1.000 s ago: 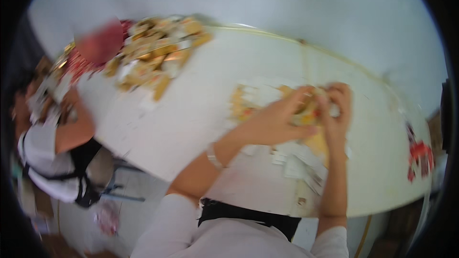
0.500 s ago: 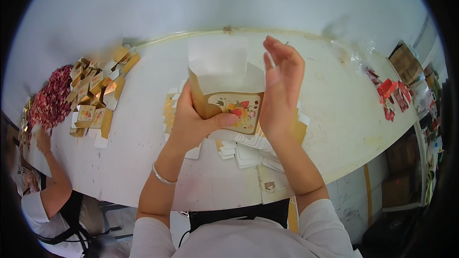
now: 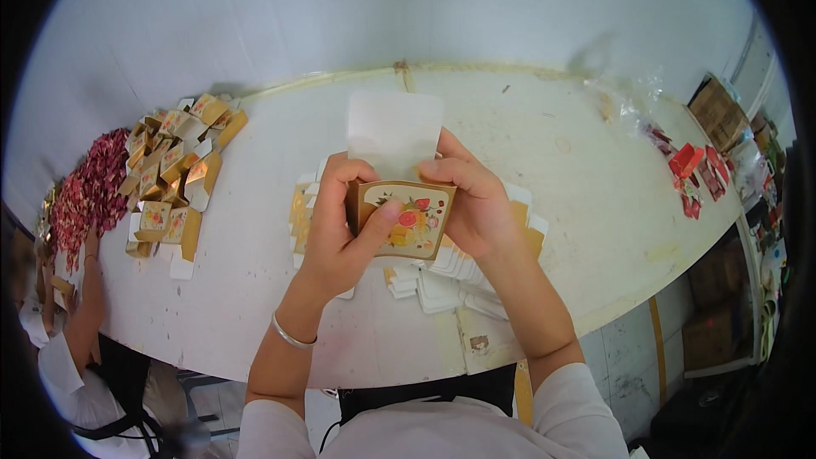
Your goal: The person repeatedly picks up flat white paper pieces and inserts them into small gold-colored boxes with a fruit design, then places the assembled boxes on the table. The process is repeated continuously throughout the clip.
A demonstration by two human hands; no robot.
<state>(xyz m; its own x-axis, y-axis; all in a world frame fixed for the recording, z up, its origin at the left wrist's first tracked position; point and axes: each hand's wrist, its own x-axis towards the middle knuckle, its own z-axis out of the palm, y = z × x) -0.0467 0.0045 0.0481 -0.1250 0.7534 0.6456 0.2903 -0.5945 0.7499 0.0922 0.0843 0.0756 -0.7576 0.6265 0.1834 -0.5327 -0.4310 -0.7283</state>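
Note:
Between my hands is a gold carton with a printed fruit picture on its front and a tall white flap standing up at the back. My left hand grips its left side, thumb pressed on the front panel and fingers curled at the top corner. On the right side, my right hand is closed round the carton, its thumb at the upper edge near the flap. Below the hands lie stacks of flat white-and-gold carton blanks, partly hidden by my hands and the carton.
A heap of folded gold cartons lies at the left, beside a pile of small dark red packets. A co-worker's arm reaches toward that pile. Red packaging and clear plastic lie at the right end of the white table.
My right hand has come down from its raised, spread position and closed on the carton's right side. The carton looks narrower with its side flap folded in. The co-worker's arm has shifted.

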